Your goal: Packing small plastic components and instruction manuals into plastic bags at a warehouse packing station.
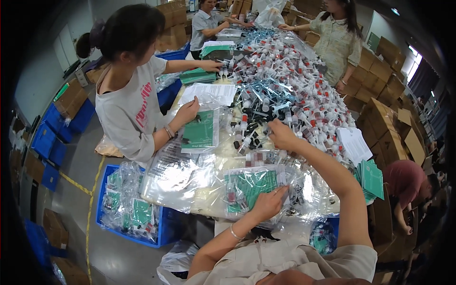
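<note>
Head view shows your left hand on a clear plastic bag with green paper at your table edge, your right hand by heaped white-and-red plastic bottles, both hands' finger grips unclear.

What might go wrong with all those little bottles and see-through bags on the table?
The clear bag by the left hand lies near the edge of the table, so a bump might knock it off. The right hand is at a jumble where small bottles and black parts are close together, so a wrong piece might get picked. The green booklets on the right might slide down.
</note>
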`<state>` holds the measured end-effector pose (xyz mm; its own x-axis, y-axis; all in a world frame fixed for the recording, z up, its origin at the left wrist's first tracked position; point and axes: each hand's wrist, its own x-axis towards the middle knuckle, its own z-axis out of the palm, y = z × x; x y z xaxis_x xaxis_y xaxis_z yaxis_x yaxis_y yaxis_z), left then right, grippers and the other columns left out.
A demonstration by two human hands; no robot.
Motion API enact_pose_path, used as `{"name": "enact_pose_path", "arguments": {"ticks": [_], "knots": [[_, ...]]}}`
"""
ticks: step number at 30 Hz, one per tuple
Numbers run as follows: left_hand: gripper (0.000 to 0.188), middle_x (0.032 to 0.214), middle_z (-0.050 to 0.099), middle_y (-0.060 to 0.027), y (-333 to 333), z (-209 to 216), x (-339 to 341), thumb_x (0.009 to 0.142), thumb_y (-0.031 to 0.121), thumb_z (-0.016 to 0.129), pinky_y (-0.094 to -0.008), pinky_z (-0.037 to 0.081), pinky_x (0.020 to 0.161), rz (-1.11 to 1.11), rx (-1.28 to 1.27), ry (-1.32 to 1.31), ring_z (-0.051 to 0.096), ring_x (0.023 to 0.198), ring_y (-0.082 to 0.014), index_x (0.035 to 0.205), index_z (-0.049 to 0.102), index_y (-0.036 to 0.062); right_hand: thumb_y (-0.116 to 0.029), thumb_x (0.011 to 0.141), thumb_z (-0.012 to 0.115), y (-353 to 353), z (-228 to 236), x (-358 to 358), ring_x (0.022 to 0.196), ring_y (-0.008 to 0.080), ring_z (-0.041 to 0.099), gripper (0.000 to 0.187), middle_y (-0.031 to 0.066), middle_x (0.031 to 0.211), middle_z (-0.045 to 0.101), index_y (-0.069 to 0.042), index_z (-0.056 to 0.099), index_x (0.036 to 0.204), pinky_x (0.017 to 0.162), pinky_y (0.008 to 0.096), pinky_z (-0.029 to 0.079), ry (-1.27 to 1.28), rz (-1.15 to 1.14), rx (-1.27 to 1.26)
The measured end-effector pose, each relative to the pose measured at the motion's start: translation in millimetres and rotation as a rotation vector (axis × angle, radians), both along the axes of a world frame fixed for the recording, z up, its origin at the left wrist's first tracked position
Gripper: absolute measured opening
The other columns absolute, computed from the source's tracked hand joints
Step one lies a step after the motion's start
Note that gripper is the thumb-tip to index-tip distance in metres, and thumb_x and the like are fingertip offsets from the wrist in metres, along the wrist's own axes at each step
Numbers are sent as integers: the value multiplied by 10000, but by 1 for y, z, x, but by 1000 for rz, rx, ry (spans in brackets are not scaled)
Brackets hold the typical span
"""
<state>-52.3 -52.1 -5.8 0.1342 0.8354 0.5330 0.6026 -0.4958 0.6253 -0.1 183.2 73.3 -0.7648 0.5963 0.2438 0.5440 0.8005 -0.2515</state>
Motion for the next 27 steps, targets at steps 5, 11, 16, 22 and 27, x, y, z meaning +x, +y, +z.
{"name": "enact_pose_path", "arguments": {"ticks": [5, 11, 16, 22, 27], "knots": [[549, 1099, 607, -126, 1, -2, 0, 706, 6, 527, -417, 496, 543, 0, -37, 18, 616, 692, -328, 1244, 472, 97, -130, 804, 529, 31, -16, -20, 819, 414, 587, 256, 199, 921, 583, 1, 498, 1021, 717, 475, 468, 11, -119, -21], [576, 1100, 603, -120, -7, -5, -1, 707, 10, 540, -416, 494, 543, 12, -85, 26, 618, 705, -319, 1268, 456, 111, -101, 788, 545, 25, -28, -47, 843, 361, 639, 249, 211, 911, 610, 37, 500, 990, 685, 437, 528, -411, -153, 107], [544, 1106, 613, -125, 0, -3, 4, 723, -10, 523, -392, 507, 583, -25, -28, -61, 620, 733, -322, 1255, 482, 95, -154, 784, 581, 59, -38, -19, 738, 327, 639, 281, 209, 894, 604, 10, 502, 997, 593, 401, 509, -43, -167, 14], [499, 1119, 613, -152, 2, -2, -9, 792, 14, 483, -317, 502, 649, -35, -183, -357, 637, 745, -278, 1288, 457, 55, -146, 862, 569, -26, 61, 6, 464, 76, 373, 245, 23, 815, 540, -65, 533, 1091, 377, 241, 324, 558, -233, -1216], [477, 1157, 619, -94, 5, 12, -22, 836, -6, 453, -227, 427, 593, -27, -368, -680, 524, 629, -99, 1311, 432, 33, -152, 895, 562, -95, 53, 70, 447, 35, 304, 221, 13, 847, 558, -68, 540, 1098, 369, 191, 257, 659, -78, -1684]]}}
